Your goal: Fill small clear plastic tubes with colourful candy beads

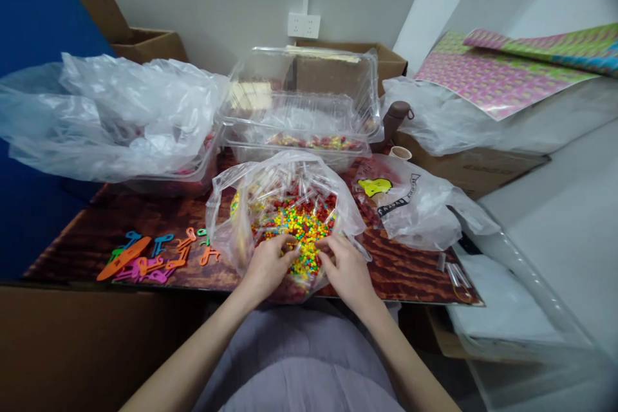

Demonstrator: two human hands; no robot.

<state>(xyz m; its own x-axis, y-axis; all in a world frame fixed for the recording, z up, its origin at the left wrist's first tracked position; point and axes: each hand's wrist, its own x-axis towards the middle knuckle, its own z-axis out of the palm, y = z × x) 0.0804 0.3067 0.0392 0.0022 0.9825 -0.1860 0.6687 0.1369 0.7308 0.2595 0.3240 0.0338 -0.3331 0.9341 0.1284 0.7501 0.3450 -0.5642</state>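
A clear plastic bag [284, 187] full of small multicoloured beads [299, 225] sits at the near edge of the dark wood-grain table [415, 270]. Both my hands reach into its open mouth. My left hand [268, 264] has its fingers curled and pinched among the beads. My right hand [345, 267] is likewise pinched, its fingertips close to those of the left. What the fingers grip is too small to make out.
Coloured plastic clips [149, 256] lie at the left of the table. Behind the bag stands an open clear clamshell box [302, 103] with more beads, flanked by crumpled plastic bags [111, 116] [410, 203]. Cardboard boxes and patterned wrapping paper [502, 64] lie around.
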